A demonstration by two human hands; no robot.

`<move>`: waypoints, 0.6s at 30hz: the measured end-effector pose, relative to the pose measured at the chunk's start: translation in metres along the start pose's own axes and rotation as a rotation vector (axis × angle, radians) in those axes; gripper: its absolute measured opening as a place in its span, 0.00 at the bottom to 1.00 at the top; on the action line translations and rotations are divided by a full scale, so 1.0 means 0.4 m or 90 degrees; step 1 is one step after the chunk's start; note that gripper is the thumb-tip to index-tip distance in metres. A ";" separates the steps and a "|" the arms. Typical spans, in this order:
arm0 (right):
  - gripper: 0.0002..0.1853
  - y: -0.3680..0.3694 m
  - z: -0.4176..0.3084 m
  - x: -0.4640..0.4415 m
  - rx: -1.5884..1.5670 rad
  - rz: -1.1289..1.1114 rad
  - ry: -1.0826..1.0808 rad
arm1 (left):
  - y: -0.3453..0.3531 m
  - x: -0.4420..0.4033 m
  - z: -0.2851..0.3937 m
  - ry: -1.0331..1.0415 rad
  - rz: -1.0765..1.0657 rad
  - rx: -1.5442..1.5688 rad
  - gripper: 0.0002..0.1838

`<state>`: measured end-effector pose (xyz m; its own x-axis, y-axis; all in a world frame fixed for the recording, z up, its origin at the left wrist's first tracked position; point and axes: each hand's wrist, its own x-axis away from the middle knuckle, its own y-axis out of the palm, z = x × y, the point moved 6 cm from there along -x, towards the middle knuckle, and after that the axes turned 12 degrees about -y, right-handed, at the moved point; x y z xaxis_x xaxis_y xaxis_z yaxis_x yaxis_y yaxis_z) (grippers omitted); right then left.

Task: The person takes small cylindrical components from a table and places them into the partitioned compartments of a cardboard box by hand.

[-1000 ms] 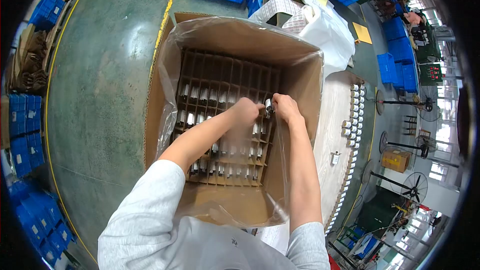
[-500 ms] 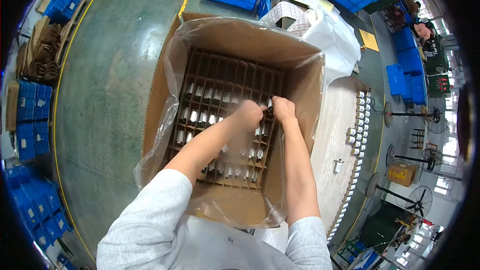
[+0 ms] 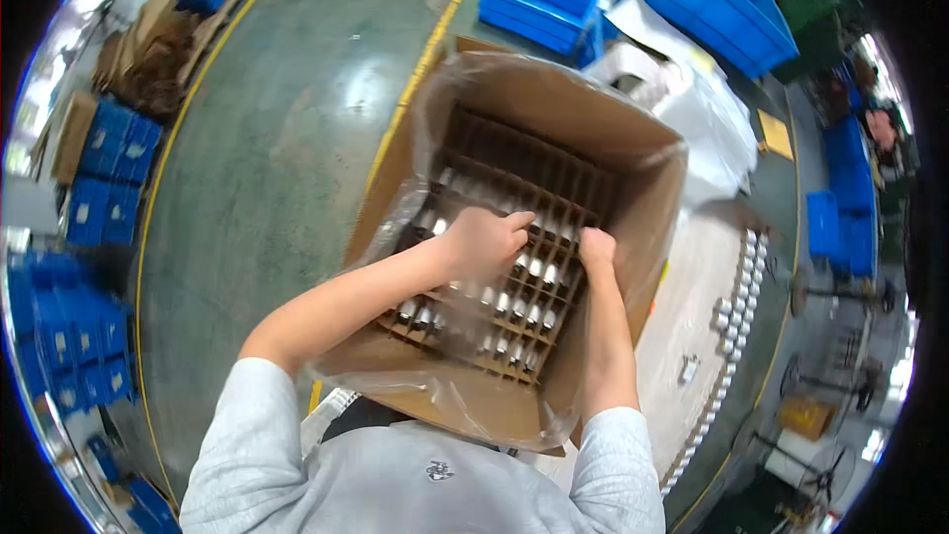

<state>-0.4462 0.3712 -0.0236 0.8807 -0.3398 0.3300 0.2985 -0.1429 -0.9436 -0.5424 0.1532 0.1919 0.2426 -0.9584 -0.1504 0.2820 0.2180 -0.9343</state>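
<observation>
A large cardboard box (image 3: 633,153) lined with clear plastic stands in front of me. Inside is a grid of cardboard dividers (image 3: 519,176), with small silver cylindrical parts (image 3: 534,267) upright in many cells. My left hand (image 3: 479,242) hovers over the middle of the grid, slightly blurred; its index finger and thumb are extended and apart, with nothing visible between them. At the grid's right side, next to the box wall, my right hand (image 3: 597,249) is closed, fingers pointing down. Whatever its fingertips hold is hidden.
Right of the box, a pale tabletop (image 3: 672,321) carries rows of similar parts (image 3: 736,316) and one separate metal piece (image 3: 689,368). Blue crates (image 3: 539,5) and a white plastic bag (image 3: 712,129) lie beyond the box. Stacked blue bins (image 3: 79,326) stand at left.
The camera view has turned, so the box appears shifted right and tilted. My hands have moved apart; the dark-ended part at my right fingers is no longer visible there.
</observation>
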 end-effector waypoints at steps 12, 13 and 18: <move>0.11 -0.073 -0.049 0.047 -0.023 0.007 0.120 | -0.139 1.137 -0.797 -0.814 -0.221 -0.104 0.13; 0.12 -0.128 -0.089 0.067 -0.050 0.014 0.168 | -0.038 1.339 -0.879 -0.859 -0.393 -0.062 0.16; 0.14 -0.231 -0.268 0.171 -0.158 0.052 0.356 | 0.088 1.987 -0.901 -1.076 -0.670 0.309 0.20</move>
<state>-0.4531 0.2616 0.0885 0.5508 -0.7851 0.2832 0.0842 -0.2853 -0.9547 -0.6740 -0.6673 -0.0769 0.2138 0.3036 0.9285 0.9610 0.1052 -0.2557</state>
